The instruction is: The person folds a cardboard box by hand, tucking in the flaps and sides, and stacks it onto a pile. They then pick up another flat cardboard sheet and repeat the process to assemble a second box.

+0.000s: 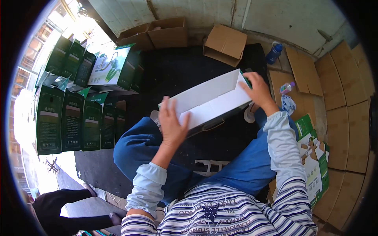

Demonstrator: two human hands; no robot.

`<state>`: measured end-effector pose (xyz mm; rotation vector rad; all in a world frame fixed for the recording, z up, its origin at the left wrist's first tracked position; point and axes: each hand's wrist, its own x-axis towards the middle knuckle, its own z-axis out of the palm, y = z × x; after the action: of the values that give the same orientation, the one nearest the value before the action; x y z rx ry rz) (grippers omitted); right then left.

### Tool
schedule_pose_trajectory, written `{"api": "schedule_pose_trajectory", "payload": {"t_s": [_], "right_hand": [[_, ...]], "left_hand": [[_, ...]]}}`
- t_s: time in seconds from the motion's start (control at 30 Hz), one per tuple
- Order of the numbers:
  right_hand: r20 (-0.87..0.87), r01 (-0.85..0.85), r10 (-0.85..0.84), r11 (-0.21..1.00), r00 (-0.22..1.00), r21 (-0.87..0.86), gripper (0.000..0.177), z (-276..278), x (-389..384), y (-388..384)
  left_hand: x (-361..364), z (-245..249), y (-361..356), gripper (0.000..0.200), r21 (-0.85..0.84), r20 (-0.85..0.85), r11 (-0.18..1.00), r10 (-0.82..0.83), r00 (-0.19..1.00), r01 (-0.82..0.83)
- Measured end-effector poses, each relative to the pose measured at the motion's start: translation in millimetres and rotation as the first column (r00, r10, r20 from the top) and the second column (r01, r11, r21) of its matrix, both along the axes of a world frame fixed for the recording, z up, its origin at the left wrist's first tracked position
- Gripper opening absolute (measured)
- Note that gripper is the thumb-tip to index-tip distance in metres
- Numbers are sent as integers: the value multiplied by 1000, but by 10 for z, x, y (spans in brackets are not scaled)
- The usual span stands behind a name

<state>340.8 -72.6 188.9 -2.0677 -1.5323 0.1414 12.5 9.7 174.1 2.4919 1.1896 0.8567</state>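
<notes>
While the carton lies open across the person's knees, the left hand presses spread on its near end and the right hand clasps the far corner. It looks mid-fold, so squaring it likely needs 2 steady hands.

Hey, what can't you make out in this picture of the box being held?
Head view, white box: its outer print faces away from the camera.
Head view, left hand: its palm faces the box, so its grip is unclear.
Head view, green cartons: lettering too small, washed by glare.
Head view, dark sleeve: its owner is cut off by the lower-left edge.
</notes>
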Motion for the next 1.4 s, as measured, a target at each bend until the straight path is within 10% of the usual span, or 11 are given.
{"api": "schedule_pose_trajectory", "payload": {"t_s": [0.1, 0.2, 0.37, 0.57, 0.77, 0.9, 1.17, 1.3, 1.4], "right_hand": [[-234, 218, -235, 971, 943, -96, 55, -227, 220, 66], [-681, 79, -227, 967, 696, -242, 55, -498, 382, 160], [-741, 82, -419, 891, 524, -446, 93, -462, 469, 129], [-767, -56, -500, 823, 402, -566, 68, -638, 540, -66], [-955, -83, -234, 964, 180, -252, 41, -545, 771, -246], [-973, 49, 150, 986, 177, 160, 35, -123, 603, -286], [-986, 218, -160, 965, 54, -145, 58, -531, 759, -411], [-986, 171, -156, 972, -57, -163, 57, -485, 458, -614], [-985, 111, -164, 980, -50, -168, 55, -326, 259, -592]], "left_hand": [[-181, -290, 322, 60, -357, 217, 895, 359, 908, -269], [-379, -475, 518, 74, -925, 214, 376, 625, 751, -50], [-515, -611, 560, 87, -999, 44, 26, 705, 708, 36], [-564, -957, 567, 91, -946, -10, -283, 514, 858, 159], [-459, -352, 508, 64, -952, 151, -147, 534, 832, 267], [-365, 30, 424, 63, -804, 565, 453, 380, 733, 385], [-425, -214, 438, 49, -872, 474, 418, 590, 653, 256], [-507, -286, 400, 38, -810, 490, 123, 681, 545, 574], [-598, -526, 446, 38, -867, 485, 218, 581, 654, 448]]}}
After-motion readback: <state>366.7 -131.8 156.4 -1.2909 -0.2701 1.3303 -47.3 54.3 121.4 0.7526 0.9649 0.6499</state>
